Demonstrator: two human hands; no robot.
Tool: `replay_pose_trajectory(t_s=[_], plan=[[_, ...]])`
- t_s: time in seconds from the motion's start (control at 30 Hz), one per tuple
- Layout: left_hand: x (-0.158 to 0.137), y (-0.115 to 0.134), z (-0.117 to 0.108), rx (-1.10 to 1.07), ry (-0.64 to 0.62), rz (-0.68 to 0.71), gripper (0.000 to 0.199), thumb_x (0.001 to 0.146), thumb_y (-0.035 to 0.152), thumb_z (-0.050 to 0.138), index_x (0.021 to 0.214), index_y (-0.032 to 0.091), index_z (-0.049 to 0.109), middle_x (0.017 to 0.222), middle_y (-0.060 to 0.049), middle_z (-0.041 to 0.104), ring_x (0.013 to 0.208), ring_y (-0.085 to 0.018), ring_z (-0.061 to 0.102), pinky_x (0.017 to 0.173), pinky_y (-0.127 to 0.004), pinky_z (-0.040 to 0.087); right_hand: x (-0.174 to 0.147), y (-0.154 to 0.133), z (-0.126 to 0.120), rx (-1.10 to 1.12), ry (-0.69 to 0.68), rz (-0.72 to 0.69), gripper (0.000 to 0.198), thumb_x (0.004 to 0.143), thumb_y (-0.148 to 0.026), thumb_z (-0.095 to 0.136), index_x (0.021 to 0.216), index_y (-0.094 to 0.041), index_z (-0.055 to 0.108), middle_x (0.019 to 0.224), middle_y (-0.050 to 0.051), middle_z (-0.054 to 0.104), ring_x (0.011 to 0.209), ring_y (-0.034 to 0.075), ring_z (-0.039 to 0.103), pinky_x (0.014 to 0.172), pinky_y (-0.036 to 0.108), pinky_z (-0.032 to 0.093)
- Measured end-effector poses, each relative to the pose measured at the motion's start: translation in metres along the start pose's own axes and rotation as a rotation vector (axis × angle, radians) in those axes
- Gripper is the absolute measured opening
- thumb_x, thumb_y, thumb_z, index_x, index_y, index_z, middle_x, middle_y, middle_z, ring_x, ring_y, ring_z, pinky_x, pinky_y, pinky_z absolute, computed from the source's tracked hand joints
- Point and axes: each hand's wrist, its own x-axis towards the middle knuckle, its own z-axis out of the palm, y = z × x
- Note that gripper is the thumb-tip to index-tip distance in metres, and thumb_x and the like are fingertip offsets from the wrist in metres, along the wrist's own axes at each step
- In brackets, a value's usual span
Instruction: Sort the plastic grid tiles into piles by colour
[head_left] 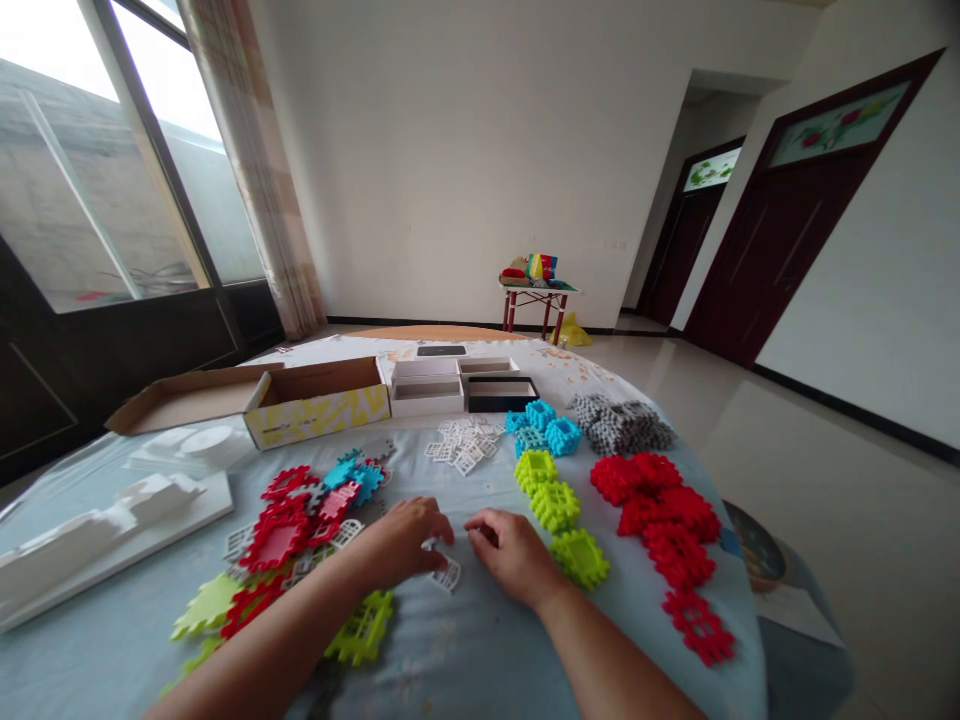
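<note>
My left hand [414, 535] is just left of the table's middle, fingers curved around a small white lattice window piece [430, 545], largely hidden by the hand. Right below its fingers, another white window piece [448, 576] lies on the cloth. Facing it, my right hand [510, 552] has its fingers curled in with thumb and index together; whatever they hold, if anything, is hidden. Left of my left hand spreads a mixed heap of notched plastic building panels [276, 538] in red, blue, grey and lime. A pile of white window pieces [465, 443] lies beyond both hands.
Sorted stacks of lime panels [555, 506], blue panels [541, 428], grey panels [622, 425] and red panels [675, 552] line the right side. Behind stand an open cardboard box [322, 410], small white boxes [427, 393] and a black box [502, 394]. White foam [127, 530] lies left.
</note>
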Motion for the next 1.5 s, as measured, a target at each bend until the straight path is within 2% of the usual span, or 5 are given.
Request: replay_pose_trajectory(t_s=[0.3,0.63,0.8,1.1,1.5], plan=[[-0.006,0.001,0.004,0.002,-0.013,-0.049,0.008,0.068,0.027,0.060,0.074,0.023,0.064,0.087,-0.002,0.061,0.087,-0.018,0.054,0.085,-0.036,0.032,0.000,0.000,0.000,-0.007,0.002,-0.008,0.022,0.081,-0.027,0.048,0.090,-0.018,0.066,0.077,0.005,0.069,0.071,0.016,0.063,0.064,0.023,0.046],[-0.012,0.004,0.006,-0.007,-0.022,-0.043,0.032,0.056,0.036,0.073,0.084,0.024,0.063,0.092,-0.001,0.059,0.092,-0.021,0.051,0.083,-0.034,0.031,0.000,0.001,0.000,-0.006,0.001,-0.001,0.022,0.081,-0.027,0.048,0.091,-0.018,0.066,0.078,0.005,0.069,0.072,0.016,0.063,0.066,0.023,0.046],[-0.010,-0.005,0.005,-0.145,0.068,-0.033,0.022,0.062,0.038,0.066,0.073,0.020,0.059,0.080,0.000,0.058,0.077,-0.015,0.051,0.073,-0.027,0.035,-0.001,-0.001,-0.001,-0.008,-0.007,0.011,0.023,0.082,-0.028,0.048,0.091,-0.018,0.066,0.076,0.005,0.068,0.070,0.015,0.062,0.064,0.023,0.045],[-0.011,-0.032,-0.019,-0.347,0.255,-0.250,0.037,0.065,0.053,0.056,0.063,0.017,0.054,0.054,0.005,0.041,0.053,-0.009,0.036,0.049,-0.022,0.026,0.000,0.000,0.000,-0.013,-0.010,0.010,0.023,0.082,-0.028,0.048,0.090,-0.017,0.066,0.074,0.004,0.067,0.068,0.015,0.061,0.062,0.023,0.044],[0.016,-0.049,-0.015,-0.407,0.208,-0.222,0.040,0.068,0.054,0.051,0.065,0.016,0.062,0.057,0.000,0.060,0.051,-0.011,0.048,0.050,-0.023,0.034,0.000,-0.002,0.000,-0.013,0.000,0.011,0.022,0.081,-0.026,0.048,0.090,-0.017,0.067,0.078,0.005,0.068,0.071,0.015,0.061,0.065,0.023,0.045]])
